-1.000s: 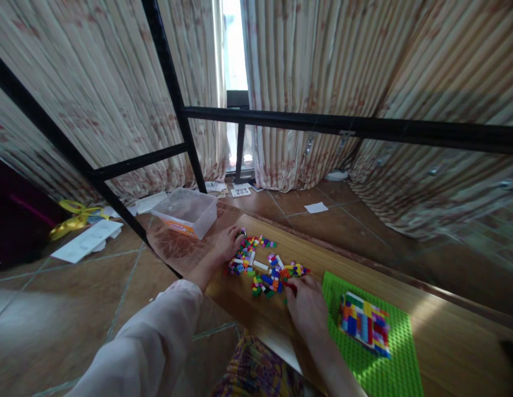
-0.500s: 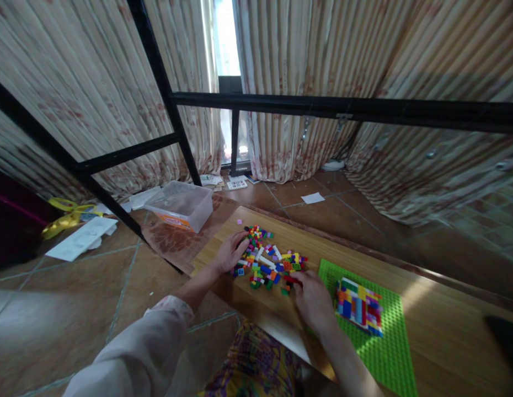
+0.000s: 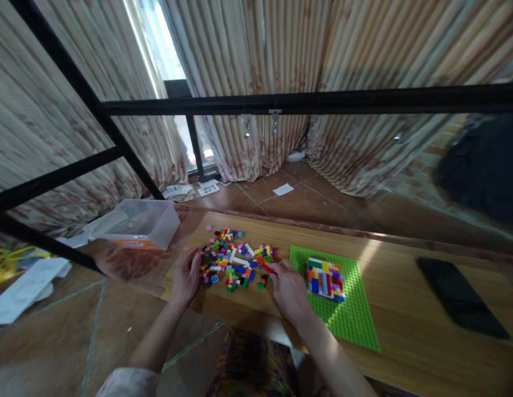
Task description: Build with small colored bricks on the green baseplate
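Observation:
Loose toy building bricks (image 3: 240, 262) lie in a colourful heap on the wooden table. At the heap's left edge rests my left hand (image 3: 187, 277), its fingers loosely curved and apart, with nothing visible in them. My right hand (image 3: 290, 291) pinches a red brick (image 3: 268, 268) at the heap's right side; fingers partly cover it. Just right of that hand is a green studded baseplate (image 3: 358, 309). A block built of many coloured bricks (image 3: 325, 280) sits on it.
A black phone-like slab (image 3: 461, 298) lies on the table (image 3: 399, 275) at right. Beyond the table's left end stands a clear plastic bin (image 3: 147, 223) on the floor. A black metal rail (image 3: 223, 106) crosses before the curtains. A blurred dark shape (image 3: 484, 171) shows at far right.
The view has turned right, bringing the black slab and the dark shape in. My left hand has drawn back slightly from the heap's upper left. My right hand keeps the red brick.

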`<control>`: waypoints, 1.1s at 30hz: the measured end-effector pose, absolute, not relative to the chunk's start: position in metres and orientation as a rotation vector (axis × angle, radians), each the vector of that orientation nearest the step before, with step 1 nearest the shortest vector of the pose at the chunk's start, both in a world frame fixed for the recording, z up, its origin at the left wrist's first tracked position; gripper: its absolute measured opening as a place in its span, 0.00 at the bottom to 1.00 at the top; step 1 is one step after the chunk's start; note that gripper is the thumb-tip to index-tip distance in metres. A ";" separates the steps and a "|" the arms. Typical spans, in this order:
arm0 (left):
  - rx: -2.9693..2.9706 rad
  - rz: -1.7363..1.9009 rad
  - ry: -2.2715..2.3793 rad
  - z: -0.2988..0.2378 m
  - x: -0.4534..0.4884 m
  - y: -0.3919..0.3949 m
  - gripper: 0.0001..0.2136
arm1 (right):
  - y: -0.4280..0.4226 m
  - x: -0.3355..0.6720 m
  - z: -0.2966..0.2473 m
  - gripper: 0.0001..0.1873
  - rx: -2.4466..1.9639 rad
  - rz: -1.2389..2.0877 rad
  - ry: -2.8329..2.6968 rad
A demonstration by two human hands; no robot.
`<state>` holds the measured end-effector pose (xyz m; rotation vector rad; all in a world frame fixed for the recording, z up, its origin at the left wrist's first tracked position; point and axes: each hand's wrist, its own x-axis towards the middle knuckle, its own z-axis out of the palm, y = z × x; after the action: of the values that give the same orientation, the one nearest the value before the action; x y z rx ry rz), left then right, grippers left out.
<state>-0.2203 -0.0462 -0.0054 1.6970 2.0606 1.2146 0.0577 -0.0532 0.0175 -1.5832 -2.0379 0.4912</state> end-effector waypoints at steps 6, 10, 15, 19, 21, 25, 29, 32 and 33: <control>1.683 1.158 2.122 -0.004 -0.219 -0.043 0.22 | -0.073 0.071 0.037 0.17 -1.387 0.608 -1.731; 1.730 1.126 2.167 -0.003 -0.218 -0.042 0.21 | -0.103 0.093 0.028 0.15 -1.299 0.852 -1.456; 1.767 1.104 2.178 -0.004 -0.218 -0.039 0.20 | -0.132 0.141 0.012 0.14 -1.407 0.883 -1.011; 1.803 1.089 2.165 -0.006 -0.219 -0.036 0.21 | -0.124 0.171 0.014 0.16 -1.631 0.531 -0.974; 1.820 1.075 2.151 -0.006 -0.220 -0.035 0.21 | -0.115 0.173 0.016 0.15 -1.720 0.363 -1.088; 1.831 1.065 2.150 -0.004 -0.219 -0.036 0.21 | -0.101 0.160 0.018 0.14 -1.763 0.185 -1.258; 1.829 1.070 2.149 -0.002 -0.216 -0.037 0.21 | -0.099 0.152 0.016 0.15 -1.802 0.149 -1.294; 1.821 1.069 2.155 -0.002 -0.216 -0.037 0.21 | -0.100 0.154 0.015 0.15 -1.827 0.135 -1.337; 1.817 1.067 2.158 -0.003 -0.216 -0.037 0.21 | -0.100 0.155 0.015 0.16 -1.839 0.127 -1.367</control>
<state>-0.2158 -0.0368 -0.0026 1.8175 2.1578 1.0673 0.1554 -0.1004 0.0149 -1.8387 -1.3667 0.1267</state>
